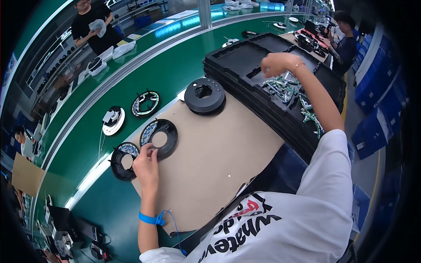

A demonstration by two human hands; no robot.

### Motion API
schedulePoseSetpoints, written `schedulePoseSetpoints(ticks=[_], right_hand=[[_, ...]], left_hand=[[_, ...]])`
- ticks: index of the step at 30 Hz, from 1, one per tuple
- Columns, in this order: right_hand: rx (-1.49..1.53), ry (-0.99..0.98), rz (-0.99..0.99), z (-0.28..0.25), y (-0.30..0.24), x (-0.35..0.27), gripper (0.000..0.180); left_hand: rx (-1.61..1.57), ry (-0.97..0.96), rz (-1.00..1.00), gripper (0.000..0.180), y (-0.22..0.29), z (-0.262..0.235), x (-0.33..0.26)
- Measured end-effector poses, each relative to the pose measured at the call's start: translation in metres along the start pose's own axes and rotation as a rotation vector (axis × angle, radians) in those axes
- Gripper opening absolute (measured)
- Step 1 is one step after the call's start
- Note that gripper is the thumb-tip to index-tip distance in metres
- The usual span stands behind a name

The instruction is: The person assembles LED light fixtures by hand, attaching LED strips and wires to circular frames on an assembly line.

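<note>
My left hand [147, 165] is at the near left edge of a black ring-shaped housing [168, 148], its fingers pinched on the rim. A blue and white circuit board [149, 131] lies in that housing's left side. Just left of the hand sits a second black ring housing [117, 165] with a similar board. My right hand [280, 65] is raised over a black tray [237, 59], fingers curled downward; whatever they hold is hidden. Below it in the tray lies a pile of curved green and white circuit strips [283, 89].
A closed black ring unit [205, 97] stands at the back of the cardboard sheet [219, 153]. Farther left are a ring with lights [145, 104] and a white round base [115, 122] with a cable. A blue wrist strap [151, 218] trails a cord. Other people work across and at far right.
</note>
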State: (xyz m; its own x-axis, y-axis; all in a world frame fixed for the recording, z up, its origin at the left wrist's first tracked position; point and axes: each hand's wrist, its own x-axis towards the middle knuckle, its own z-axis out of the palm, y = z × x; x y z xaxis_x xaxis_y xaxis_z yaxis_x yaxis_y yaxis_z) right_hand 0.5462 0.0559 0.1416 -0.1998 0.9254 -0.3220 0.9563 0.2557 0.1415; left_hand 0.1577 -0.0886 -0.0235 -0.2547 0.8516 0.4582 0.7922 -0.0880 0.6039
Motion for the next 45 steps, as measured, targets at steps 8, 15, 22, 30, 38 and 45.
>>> schedulePoseSetpoints(ticks=[8, 15, 22, 30, 38, 45], right_hand=[[0.013, 0.013, -0.107, 0.045, 0.014, -0.037, 0.027], [0.093, 0.068, -0.177, 0.031, 0.029, -0.038, 0.013], [0.381, 0.320, -0.277, -0.010, 0.031, -0.053, 0.015], [0.783, 0.232, -0.633, -0.019, -0.004, -0.052, 0.016], [0.517, 0.046, -1.137, -0.021, -0.176, -0.034, 0.020], [0.941, -0.024, -1.315, 0.033, -0.255, -0.013, 0.027]], left_hand=[[-0.143, -0.002, 0.093, 0.010, 0.015, -0.038, 0.007], [-0.355, -0.337, 0.186, 0.018, 0.034, -0.062, 0.017], [-0.255, -0.638, 0.505, 0.020, 0.031, -0.054, 0.028], [-0.211, -0.855, 0.578, 0.018, 0.042, -0.009, 0.027], [-0.656, -0.456, -0.001, 0.031, 0.078, -0.058, 0.005], [-0.544, -0.232, -0.182, 0.014, 0.053, -0.099, -0.029]])
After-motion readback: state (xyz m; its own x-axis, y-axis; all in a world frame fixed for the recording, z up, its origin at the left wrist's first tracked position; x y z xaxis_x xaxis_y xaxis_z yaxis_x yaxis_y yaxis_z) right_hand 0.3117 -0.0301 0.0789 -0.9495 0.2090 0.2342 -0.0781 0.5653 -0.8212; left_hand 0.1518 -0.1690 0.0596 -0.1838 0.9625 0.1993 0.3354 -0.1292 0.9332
